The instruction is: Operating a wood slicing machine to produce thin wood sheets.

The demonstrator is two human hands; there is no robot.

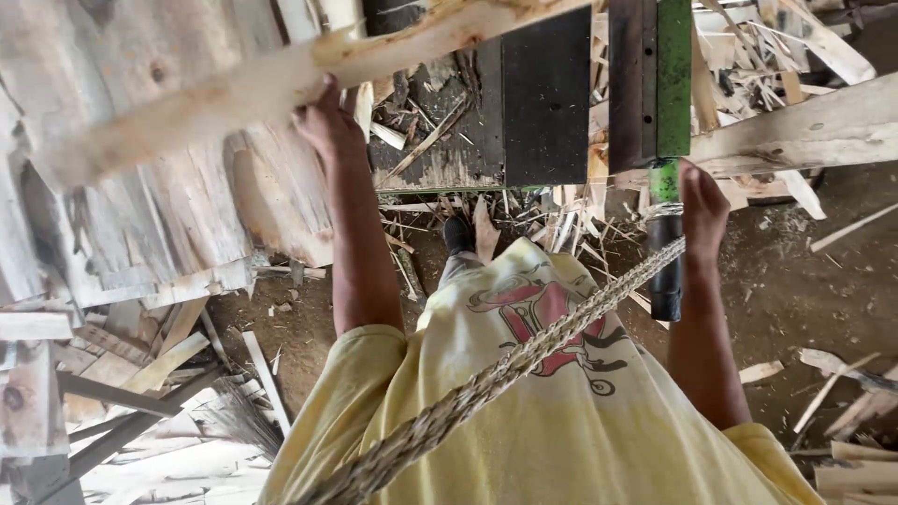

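Nearest to you, a braided rope (524, 351) crosses your yellow shirt (561, 411). Your left hand (323, 122) is closed under the long wooden plank (281, 84), which lies tilted above the stacked boards (168, 215). Your right hand (702, 210) rests by the green machine post (672, 84); I cannot tell its grip. Keep the plank level, feed it slowly, and keep fingers away from the post.

No packages, labels, signs or screens show anywhere here (only wood, rope and machine).
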